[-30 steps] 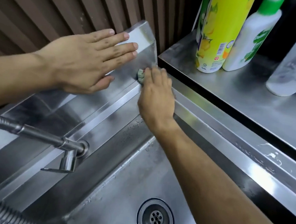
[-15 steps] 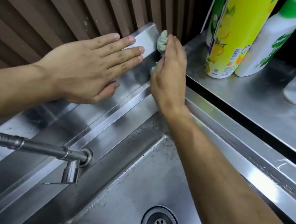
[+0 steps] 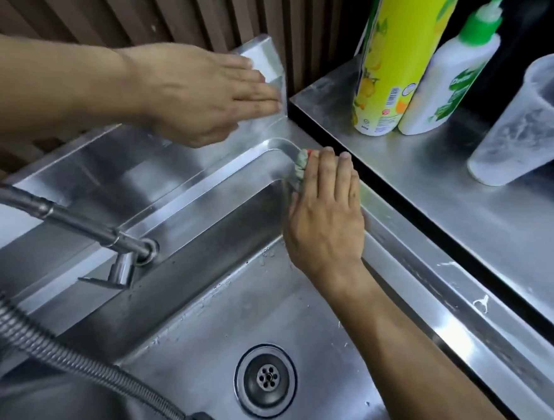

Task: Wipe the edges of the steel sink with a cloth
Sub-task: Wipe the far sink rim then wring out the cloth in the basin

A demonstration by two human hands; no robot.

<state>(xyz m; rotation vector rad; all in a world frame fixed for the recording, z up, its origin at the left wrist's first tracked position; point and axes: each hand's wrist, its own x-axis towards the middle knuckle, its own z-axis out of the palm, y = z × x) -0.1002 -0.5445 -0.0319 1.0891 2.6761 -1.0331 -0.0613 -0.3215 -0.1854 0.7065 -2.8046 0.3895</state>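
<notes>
Cloth (image 3: 300, 167) (pale green, mostly hidden) lies bunched at the steel sink's (image 3: 406, 261) back-right rim corner; the right hand (image 3: 327, 220) presses it down with flat fingers; the left hand (image 3: 198, 93) rests open-palmed on the backsplash (image 3: 134, 170); 2 bottles (image 3: 398, 54) and a plastic cup (image 3: 534, 119) stand on the counter (image 3: 465, 216) alongside.

Left hand (image 3: 198, 93) flat, fingers extended; right hand (image 3: 326, 213) palm-down, fingers together.
</notes>
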